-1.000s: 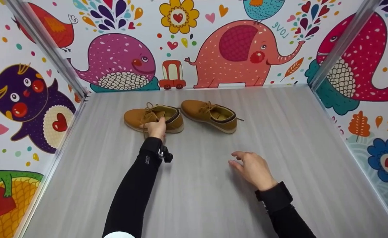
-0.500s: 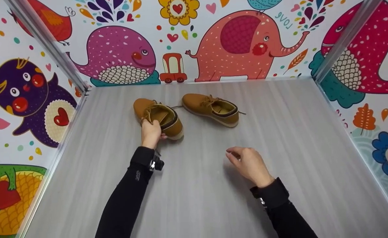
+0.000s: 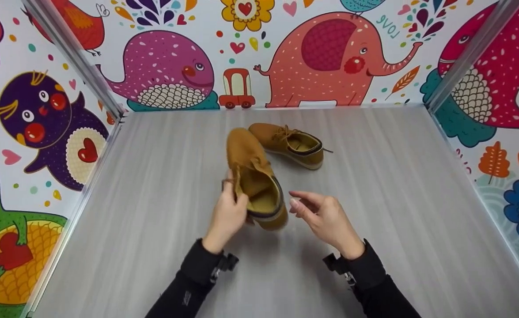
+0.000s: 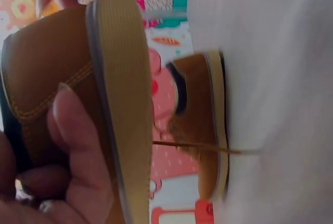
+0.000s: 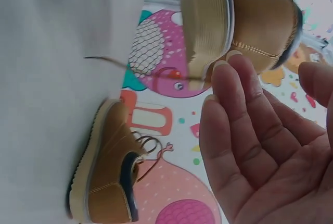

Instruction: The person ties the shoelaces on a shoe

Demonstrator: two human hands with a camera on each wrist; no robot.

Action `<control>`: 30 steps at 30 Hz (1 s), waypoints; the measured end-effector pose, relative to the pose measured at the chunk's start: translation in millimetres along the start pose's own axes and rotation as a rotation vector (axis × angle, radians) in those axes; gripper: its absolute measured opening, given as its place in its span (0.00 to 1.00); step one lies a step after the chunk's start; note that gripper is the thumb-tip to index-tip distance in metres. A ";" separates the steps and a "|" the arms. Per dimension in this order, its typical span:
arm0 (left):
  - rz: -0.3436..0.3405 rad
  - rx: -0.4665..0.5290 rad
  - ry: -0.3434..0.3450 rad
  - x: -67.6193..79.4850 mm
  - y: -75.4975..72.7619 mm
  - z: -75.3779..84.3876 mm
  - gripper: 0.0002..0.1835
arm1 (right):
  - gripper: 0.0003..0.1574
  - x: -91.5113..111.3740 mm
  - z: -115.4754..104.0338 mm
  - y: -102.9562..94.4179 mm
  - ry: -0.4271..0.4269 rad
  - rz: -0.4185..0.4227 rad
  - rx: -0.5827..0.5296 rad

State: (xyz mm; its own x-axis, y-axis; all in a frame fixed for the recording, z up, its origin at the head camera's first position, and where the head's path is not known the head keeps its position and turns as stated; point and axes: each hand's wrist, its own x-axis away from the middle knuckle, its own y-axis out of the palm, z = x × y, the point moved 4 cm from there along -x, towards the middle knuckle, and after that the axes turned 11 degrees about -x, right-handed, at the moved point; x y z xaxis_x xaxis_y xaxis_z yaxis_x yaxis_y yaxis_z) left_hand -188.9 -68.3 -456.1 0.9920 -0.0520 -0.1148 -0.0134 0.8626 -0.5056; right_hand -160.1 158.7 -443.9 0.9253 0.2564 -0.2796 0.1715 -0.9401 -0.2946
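Observation:
A tan lace-up shoe [image 3: 248,152] is lifted above the grey surface, toe pointing away, its opening facing up. My left hand [image 3: 228,212] grips it by the near side, thumb at the collar and fingers underneath. In the left wrist view those fingers [image 4: 78,135] curl against the shoe's stitched side [image 4: 57,47]. My right hand [image 3: 330,218] is beside the heel, its fingers slightly bent and holding nothing. From the right wrist, the fingertips [image 5: 221,70] overlap the lifted shoe [image 5: 260,15] near its sole. A loose lace [image 4: 197,146] hangs below it.
The matching tan shoe [image 3: 301,148] rests on the grey wood-grain surface [image 3: 153,176] just behind the lifted one, toe to the left. Cartoon-printed panels [image 3: 321,62] wall in the back and both sides, with metal posts [image 3: 467,57] at the corners.
My left hand has raised the left shoe off the surface, bringing it right and nearer while turning its toe away. The right hand has shifted slightly left toward it. The other shoe stays put.

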 end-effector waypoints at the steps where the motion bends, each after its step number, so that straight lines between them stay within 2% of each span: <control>1: -0.029 0.000 0.016 6.3 5.6 2.2 0.38 | 0.19 1.6 -1.0 -1.0 -0.006 0.007 -0.001; 4: -0.120 0.030 0.040 21.6 24.1 4.6 0.39 | 0.16 5.1 0.0 -5.8 -0.045 0.059 0.037; 8: -0.251 0.053 -0.015 34.1 52.2 -4.4 0.39 | 0.17 6.4 11.7 -12.6 -0.088 0.128 0.174; 11: -0.308 0.023 -0.053 38.8 70.9 -16.6 0.39 | 0.18 6.2 25.4 -12.7 -0.092 0.108 0.277; 14: -0.322 -0.028 -0.073 41.3 82.9 -27.5 0.39 | 0.14 6.8 38.6 -9.4 -0.077 0.052 0.341; 20: -0.311 -0.083 -0.050 38.7 86.7 -33.8 0.38 | 0.11 8.6 51.9 -7.7 -0.011 -0.014 0.414; 24: -0.312 -0.102 -0.027 33.4 82.2 -31.8 0.41 | 0.08 8.8 47.2 -16.0 0.023 -0.042 0.421; 30: -0.301 -0.082 -0.033 31.0 75.4 -32.0 0.45 | 0.06 4.0 33.4 -30.5 0.014 -0.044 0.419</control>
State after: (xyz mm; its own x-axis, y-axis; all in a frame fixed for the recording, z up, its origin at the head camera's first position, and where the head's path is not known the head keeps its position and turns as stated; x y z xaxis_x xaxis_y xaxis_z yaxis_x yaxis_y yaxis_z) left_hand -163.1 -21.0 -525.2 0.9565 -0.2813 0.0776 0.2728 0.7674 -0.5802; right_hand -173.0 195.9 -466.5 0.9250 0.2888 -0.2469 0.0615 -0.7550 -0.6528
